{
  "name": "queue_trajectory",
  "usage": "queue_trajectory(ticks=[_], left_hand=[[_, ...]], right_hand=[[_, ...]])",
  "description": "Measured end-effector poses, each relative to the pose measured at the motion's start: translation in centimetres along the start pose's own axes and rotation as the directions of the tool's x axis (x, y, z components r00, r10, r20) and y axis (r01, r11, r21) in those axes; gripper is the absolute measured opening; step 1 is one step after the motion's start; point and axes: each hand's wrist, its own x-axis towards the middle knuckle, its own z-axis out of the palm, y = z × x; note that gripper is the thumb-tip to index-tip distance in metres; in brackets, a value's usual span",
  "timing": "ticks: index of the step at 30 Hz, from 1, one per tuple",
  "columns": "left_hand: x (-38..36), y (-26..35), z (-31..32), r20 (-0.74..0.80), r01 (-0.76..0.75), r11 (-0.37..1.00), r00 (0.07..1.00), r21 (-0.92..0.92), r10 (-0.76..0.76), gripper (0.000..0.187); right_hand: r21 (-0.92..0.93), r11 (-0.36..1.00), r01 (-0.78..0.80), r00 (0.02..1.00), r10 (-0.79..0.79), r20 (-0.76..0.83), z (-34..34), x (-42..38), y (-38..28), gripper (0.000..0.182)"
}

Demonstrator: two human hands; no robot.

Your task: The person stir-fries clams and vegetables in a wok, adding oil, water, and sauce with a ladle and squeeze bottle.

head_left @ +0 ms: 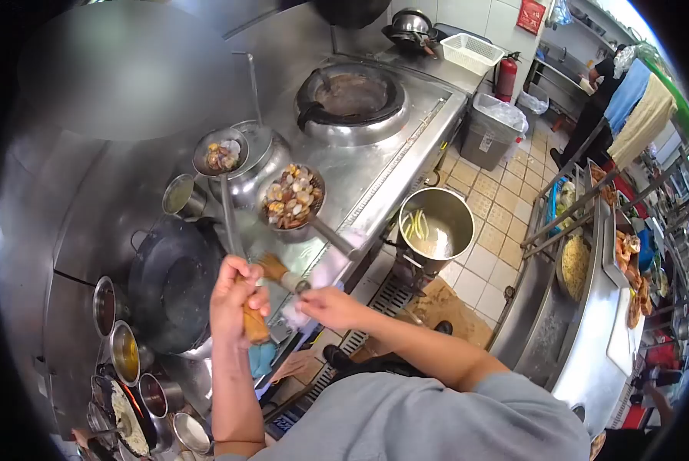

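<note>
My left hand (238,296) is wrapped round the wooden handle of a metal ladle (229,211). Clams (222,156) lie in the ladle's bowl, above a lidded metal pot (263,150). Beside it, a perforated strainer (321,206) holds a heap of clams (290,196), its hollow metal handle pointing toward the stove's front edge. My right hand (329,307) is closed at the dark end of a short tool (281,275) with a flared brown end and a pale band, perhaps a brush. Its fingertips are partly hidden.
A large dark wok (177,284) stands to the left, with several metal bowls of liquid near it. A second burner (352,96) is farther back. A deep pot (436,227) stands right of the stove. A steel counter (590,307) with food lines the right; a person (602,92) stands behind.
</note>
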Motion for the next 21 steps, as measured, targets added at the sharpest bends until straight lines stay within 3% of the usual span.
queue_trajectory(ticks=[1,3,5,8,11,12,14,15,17,18,21], left_hand=[[0.6,-2.1,2.4,0.018,-0.038,0.999,0.999,0.032,0.037,0.015],[2.1,-6.6,6.5,0.128,-0.072,0.995,0.990,0.064,0.063,0.016],[3.4,-11.7,11.8,0.137,-0.099,0.987,0.987,0.125,0.082,0.015],[5.9,-18.4,20.2,0.219,-0.109,0.994,0.970,0.013,0.104,0.014],[9.1,-25.1,27.2,0.323,-0.007,0.997,0.946,0.072,-0.017,0.014],[9.9,-26.8,29.2,0.363,0.021,0.995,0.930,0.096,-0.054,0.014],[11.4,-29.3,33.4,0.454,0.112,0.989,0.879,0.098,-0.144,0.014],[12.5,-30.7,35.4,0.487,0.205,0.977,0.848,0.059,-0.208,0.021],[15.0,-32.4,39.4,0.422,0.417,0.909,0.828,-0.023,-0.369,0.036],[17.2,-34.0,40.8,0.373,0.434,0.900,0.843,-0.043,-0.388,0.043],[24.2,-39.6,44.5,0.287,0.459,0.889,0.850,0.005,-0.441,0.042]], right_hand=[[0.376,0.905,-0.200,0.968,0.123,0.218,-2.8,-2.8,-2.1,0.033],[0.830,0.494,-0.259,0.948,-0.034,0.316,-7.1,-8.7,-3.3,0.034],[0.806,0.554,-0.210,0.971,0.024,0.236,-11.6,-13.4,-5.6,0.030],[0.892,0.378,-0.246,0.968,0.148,0.205,-18.5,-18.8,-4.2,0.029],[0.921,0.332,-0.203,0.939,0.332,0.088,-25.0,-22.5,-2.4,0.027],[0.937,0.329,-0.121,0.928,0.373,-0.011,-26.2,-23.6,-1.3,0.028],[0.862,0.503,-0.054,0.905,0.390,-0.171,-29.1,-26.7,0.0,0.027],[0.866,0.497,-0.052,0.890,0.417,-0.185,-30.9,-27.7,0.6,0.025],[0.875,0.483,-0.024,0.822,0.508,-0.258,-34.1,-29.2,1.6,0.020],[0.862,0.506,-0.007,0.797,0.523,-0.301,-35.7,-29.7,2.7,0.020],[0.892,0.451,0.025,0.736,0.595,-0.322,-41.1,-31.2,4.6,0.016]])
